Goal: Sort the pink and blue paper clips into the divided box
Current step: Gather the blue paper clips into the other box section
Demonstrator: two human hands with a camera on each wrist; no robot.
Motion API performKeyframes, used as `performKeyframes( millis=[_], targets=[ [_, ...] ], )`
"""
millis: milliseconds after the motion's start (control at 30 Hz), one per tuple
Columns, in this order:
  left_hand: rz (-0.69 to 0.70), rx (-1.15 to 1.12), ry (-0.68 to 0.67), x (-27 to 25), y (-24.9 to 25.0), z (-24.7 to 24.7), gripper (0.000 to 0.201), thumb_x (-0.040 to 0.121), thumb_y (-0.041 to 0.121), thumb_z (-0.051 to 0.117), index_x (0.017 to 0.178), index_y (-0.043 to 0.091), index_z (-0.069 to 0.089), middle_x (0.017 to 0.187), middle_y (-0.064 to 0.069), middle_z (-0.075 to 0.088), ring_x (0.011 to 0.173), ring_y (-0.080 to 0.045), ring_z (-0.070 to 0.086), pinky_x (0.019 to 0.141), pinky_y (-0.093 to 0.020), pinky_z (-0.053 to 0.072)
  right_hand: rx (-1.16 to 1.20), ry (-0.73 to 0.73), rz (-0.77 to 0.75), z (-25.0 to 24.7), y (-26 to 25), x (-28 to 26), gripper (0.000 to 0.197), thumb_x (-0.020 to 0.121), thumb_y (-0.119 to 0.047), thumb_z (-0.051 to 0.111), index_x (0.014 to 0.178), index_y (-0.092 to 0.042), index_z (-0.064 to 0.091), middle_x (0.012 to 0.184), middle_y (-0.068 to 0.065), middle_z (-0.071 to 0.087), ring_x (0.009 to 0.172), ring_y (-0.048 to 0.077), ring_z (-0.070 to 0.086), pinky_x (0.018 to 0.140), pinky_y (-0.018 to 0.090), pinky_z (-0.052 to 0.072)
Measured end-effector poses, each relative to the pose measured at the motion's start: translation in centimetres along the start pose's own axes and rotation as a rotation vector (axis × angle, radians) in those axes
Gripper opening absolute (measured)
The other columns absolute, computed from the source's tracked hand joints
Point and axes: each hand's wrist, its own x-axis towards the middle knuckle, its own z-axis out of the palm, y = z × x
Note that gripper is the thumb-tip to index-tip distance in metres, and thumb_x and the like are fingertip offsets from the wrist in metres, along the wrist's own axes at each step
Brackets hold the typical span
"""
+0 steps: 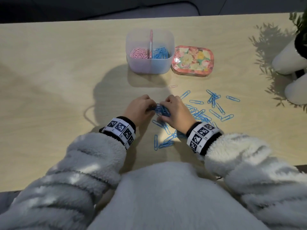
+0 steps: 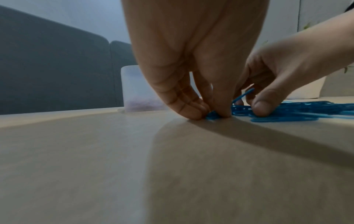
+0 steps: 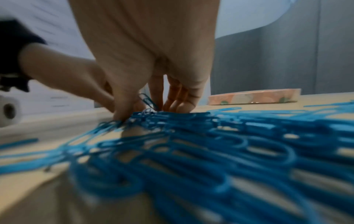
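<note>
**Fingers gathering blue clips, pink side nearly finished**

Fingers of the left hand are curled down onto the bench, pinching a small bunch of blue paper clips against the fingers of the right hand, which curl onto the same bunch from the other side. Both wrist views show fingertips pressed to the surface with blue wire between them.

Judging by how things lie, the sort is well along. The divided box stands at 12 o'clock from the hands, its left compartment holding a heap of pink clips and its right compartment a layer of blue clips, kept apart by the divider. Left to do: a spread of loose blue clips runs from 6 o'clock round to 2 o'clock of the hands, many overlapping or hooked together. Only one pink clip shows on the bench, at about 1 o'clock, between the hands and the box.

A floral tin sits just beside the box at its 3 o'clock, and white pots with a plant stand at the far right edge, well apart. Nothing blocks the way to the box; the tangle of clips looks like the main hindrance, since lifted ones may drag neighbours along.
</note>
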Motion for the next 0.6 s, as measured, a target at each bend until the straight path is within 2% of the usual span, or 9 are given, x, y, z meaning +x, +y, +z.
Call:
performKeyframes(
  millis=[100,200,300,400,433,500,533,567,600],
  targets=[
    [0.023,0.04,-0.01,0.3,0.5,0.2,0.019,0.075,0.006,0.062,0.092,0.001,0.067,0.096,-0.022,0.06,0.09,-0.037,0.058,0.078,-0.042,0.046,0.016,0.076,-0.036,0.8,-0.6,0.2,0.024,0.078,-0.011,0.061,0.1,-0.004,0.066,0.098,0.019,0.056,0.093,0.035,0.05,0.078,0.041,0.045],
    [-0.005,0.047,0.03,0.5,0.1,0.2,0.014,0.076,0.003,0.059,0.089,-0.001,0.062,0.093,-0.024,0.059,0.089,-0.037,0.056,0.076,-0.044,0.043,-0.094,0.051,-0.024,0.7,-0.7,0.9,0.024,0.084,-0.006,0.045,0.098,-0.001,0.064,0.097,0.022,0.058,0.094,0.037,0.051,0.078,0.043,0.04],
    [-0.023,0.067,0.019,0.5,-0.3,0.2,0.017,0.079,0.005,0.057,0.095,-0.001,0.06,0.096,-0.024,0.059,0.093,-0.037,0.054,0.079,-0.046,0.041,-0.13,0.065,-0.074,0.3,-0.5,1.3,0.02,0.083,0.0,0.05,0.094,0.001,0.066,0.093,0.023,0.061,0.092,0.039,0.056,0.077,0.042,0.042],
    [-0.03,0.082,0.001,0.5,-0.4,0.1,0.021,0.082,0.005,0.055,0.101,0.0,0.06,0.1,-0.024,0.059,0.097,-0.038,0.054,0.083,-0.045,0.041,0.002,0.024,0.011,-1.6,-0.4,2.0,0.02,0.082,-0.004,0.057,0.097,-0.002,0.07,0.099,0.019,0.068,0.096,0.034,0.06,0.083,0.035,0.041],
    [-0.036,0.083,-0.007,0.5,-0.5,0.1,0.021,0.082,0.006,0.055,0.101,0.0,0.061,0.1,-0.024,0.059,0.098,-0.037,0.054,0.083,-0.045,0.04,0.074,0.038,0.038,-2.5,-0.3,2.3,0.019,0.08,-0.003,0.06,0.096,-0.001,0.071,0.098,0.019,0.07,0.093,0.031,0.062,0.082,0.032,0.043],
    [-0.043,0.086,-0.021,0.5,-0.5,-0.1,0.021,0.082,0.005,0.055,0.101,-0.001,0.061,0.102,-0.024,0.058,0.098,-0.037,0.054,0.084,-0.043,0.038,0.264,0.084,0.098,-4.7,-0.7,3.2,0.017,0.078,0.0,0.065,0.093,0.001,0.072,0.09,0.021,0.071,0.075,0.022,0.062,0.075,0.033,0.048],
    [-0.041,0.083,-0.021,0.4,-0.6,-0.1,0.021,0.082,0.004,0.055,0.101,-0.002,0.061,0.103,-0.024,0.058,0.098,-0.037,0.054,0.084,-0.043,0.038,0.38,0.103,0.137,-6.0,-1.2,3.8,0.017,0.077,0.001,0.066,0.094,0.003,0.071,0.083,0.021,0.071,0.063,0.015,0.06,0.067,0.032,0.051],
    [-0.036,0.076,-0.017,0.4,-0.6,-0.2,0.021,0.082,0.004,0.056,0.101,-0.002,0.061,0.104,-0.025,0.057,0.098,-0.038,0.054,0.085,-0.043,0.039,0.486,0.128,0.172,-7.2,-1.6,4.6,0.018,0.078,0.002,0.066,0.095,0.006,0.069,0.071,0.015,0.071,0.051,0.007,0.057,0.056,0.026,0.051],
    [-0.029,0.073,-0.013,0.3,-0.6,-0.2,0.02,0.082,0.004,0.056,0.1,-0.003,0.06,0.104,-0.025,0.056,0.098,-0.038,0.054,0.085,-0.044,0.041,0.567,0.159,0.209,-8.3,-2.0,5.6,0.018,0.079,0.004,0.066,0.096,0.008,0.068,0.057,0.005,0.068,0.041,0.0,0.053,0.046,0.018,0.048]
  ],
)
